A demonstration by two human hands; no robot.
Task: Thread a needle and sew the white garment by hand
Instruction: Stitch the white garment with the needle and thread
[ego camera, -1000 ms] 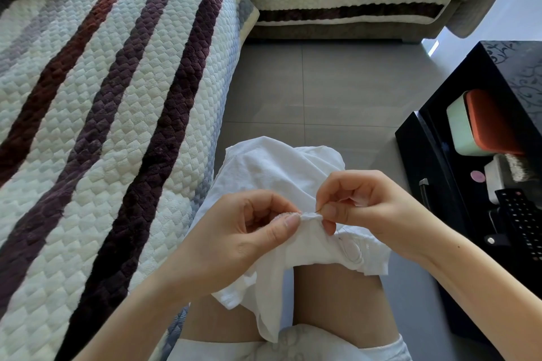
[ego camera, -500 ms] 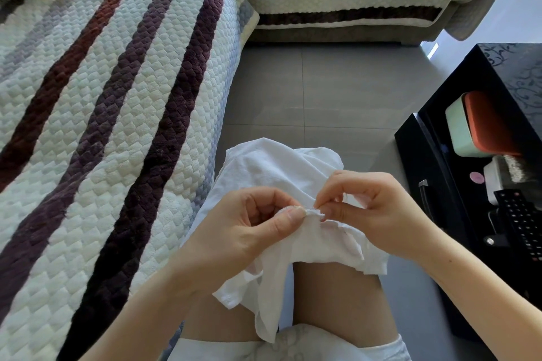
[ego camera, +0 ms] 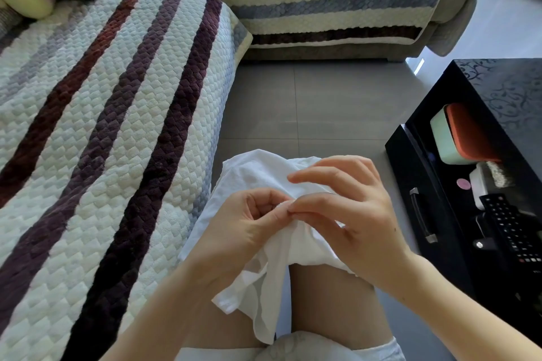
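One white garment (ego camera: 255, 170): thin, limp and light. You should expect it to slip and bunch, so the folded edge close to the stitch line was judged the best hold. It hung draped just right of the sofa (ego camera: 117, 126) seat edge. Your left hand (ego camera: 243, 226) grip pinched a raised fold, thumb against curled fingers. Your right hand (ego camera: 352, 214) grip pinched the same fold, thumb to forefinger, other fingers spread. Needle and thread: too small to tell. Count: one garment, two hands.

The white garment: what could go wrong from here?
1. The left hand and right hand pinch the white garment fingertip to fingertip; the needle is too small to see, so a prick is possible.
2. The cloth hangs loose below the hands and may get caught in a stitch.
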